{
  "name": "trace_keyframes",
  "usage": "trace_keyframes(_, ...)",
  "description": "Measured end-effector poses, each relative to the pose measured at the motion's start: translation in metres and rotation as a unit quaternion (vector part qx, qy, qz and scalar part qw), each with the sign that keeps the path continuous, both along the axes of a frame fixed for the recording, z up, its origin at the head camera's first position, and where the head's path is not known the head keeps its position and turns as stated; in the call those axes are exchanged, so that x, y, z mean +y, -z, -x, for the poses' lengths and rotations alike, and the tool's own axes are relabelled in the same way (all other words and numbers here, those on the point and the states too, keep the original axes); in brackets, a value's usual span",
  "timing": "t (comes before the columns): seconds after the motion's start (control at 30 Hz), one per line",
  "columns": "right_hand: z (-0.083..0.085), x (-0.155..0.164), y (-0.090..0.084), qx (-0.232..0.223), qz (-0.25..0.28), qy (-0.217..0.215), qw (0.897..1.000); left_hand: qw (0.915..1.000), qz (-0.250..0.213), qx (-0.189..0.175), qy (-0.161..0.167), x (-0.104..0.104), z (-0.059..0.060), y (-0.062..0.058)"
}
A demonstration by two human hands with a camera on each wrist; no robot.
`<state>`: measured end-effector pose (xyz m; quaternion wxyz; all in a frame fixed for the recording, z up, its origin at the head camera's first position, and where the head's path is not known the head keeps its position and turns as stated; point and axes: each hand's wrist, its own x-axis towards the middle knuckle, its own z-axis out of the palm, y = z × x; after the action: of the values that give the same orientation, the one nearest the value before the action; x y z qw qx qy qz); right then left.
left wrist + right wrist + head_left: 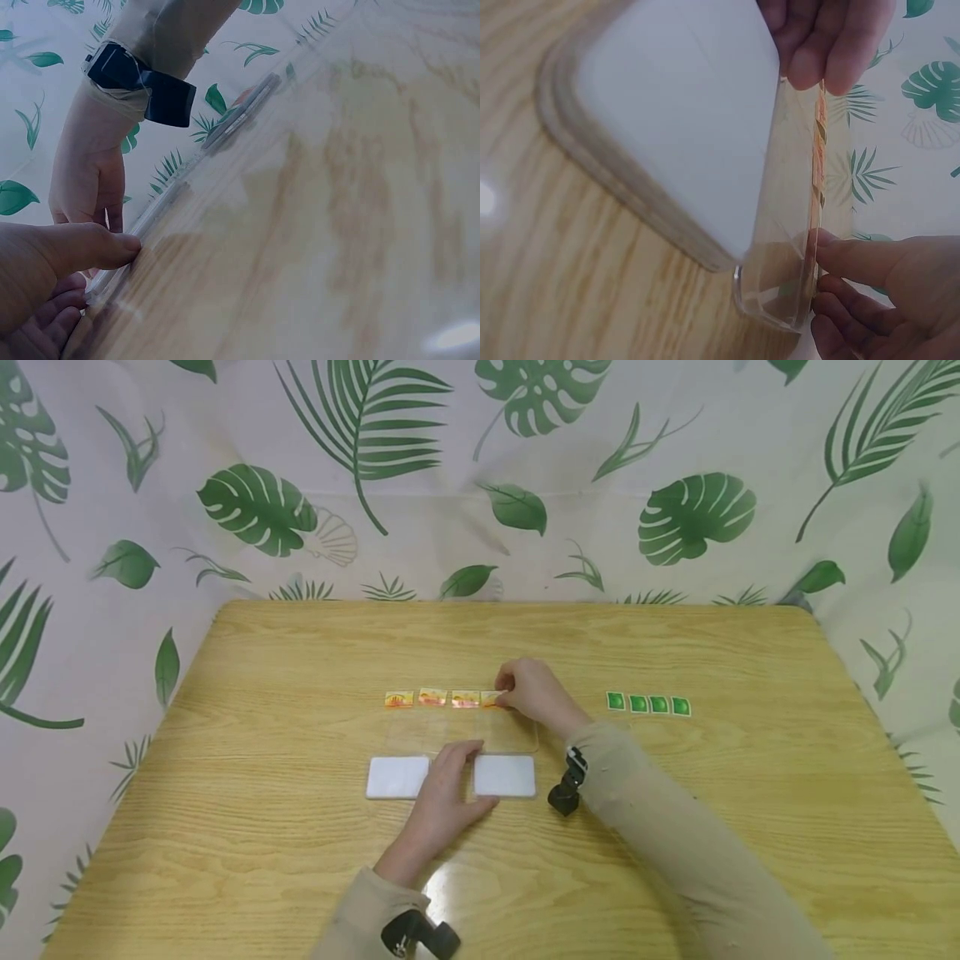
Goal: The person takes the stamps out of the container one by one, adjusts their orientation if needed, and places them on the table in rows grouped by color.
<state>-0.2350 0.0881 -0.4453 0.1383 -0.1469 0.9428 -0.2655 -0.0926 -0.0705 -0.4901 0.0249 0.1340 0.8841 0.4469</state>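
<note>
Four-sided and white, a flat box (505,776) with clear, layered edges lies in front of the person. My left hand (445,797) spans this box, fingertips at its far edge and thumb at its near edge. A clear plastic case (517,731) lies just beyond it. Several small yellow-orange cards (432,697) form a row along the case's far side. My right hand (536,693) pinches the rightmost card (491,699), partly hidden by the fingers. In the right wrist view, the thumb (855,255) meets the card at the case's edge.
A second white flat box (397,777) lies left of the first, partly behind the left hand. Several small green cards (648,704) stand in a row to the right. The wooden table (247,843) ends at a leaf-patterned cloth (450,527) behind.
</note>
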Motion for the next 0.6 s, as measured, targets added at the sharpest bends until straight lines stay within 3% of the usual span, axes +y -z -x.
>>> trace_keyframes(0.6,-0.0018,-0.0005,0.0009,0.017,-0.026,-0.037,0.999,1.0000,-0.007,-0.003,-0.005,0.0011,0.0000,-0.0023)
